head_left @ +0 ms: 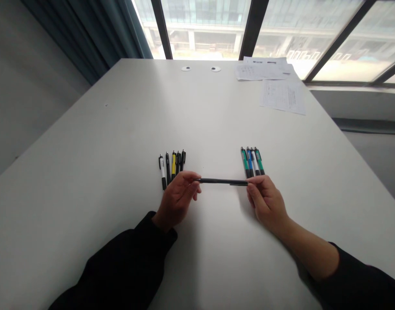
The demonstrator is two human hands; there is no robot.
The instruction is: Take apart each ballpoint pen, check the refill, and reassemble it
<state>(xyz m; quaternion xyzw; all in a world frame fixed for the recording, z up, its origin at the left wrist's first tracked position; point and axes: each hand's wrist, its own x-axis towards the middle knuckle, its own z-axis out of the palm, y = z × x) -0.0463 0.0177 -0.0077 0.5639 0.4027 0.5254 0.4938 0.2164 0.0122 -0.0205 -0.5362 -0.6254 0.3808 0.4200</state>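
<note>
Far left, a dark teal curtain hung by the window, beside a white table. The left arm came in with a black sleeve. The left hand was curled, with thumb and fingertips pinched closed on the left end of a dark slim pen. Just beyond that hand lay a row of five pens, flat and slightly fanned: a white-and-black pen, a black pen, a yellow-and-black pen, and two more dark pens. No brand or lettering could be read on any of them.

The held pen ran nearly level between the two hands, with its clip showing on the near side toward the right end. It looked lifted off the table, though the height was hard to tell. Beyond it to the right lay four more pens: a green one, a blue one, a white one and another green one. They were also unreadable.

The right hand pinched the pen's right end between thumb and fingers, closed on it, with the bare forearm running back to a black cuff. At the far end lay printed sheets of paper; their text was too small to read.
</note>
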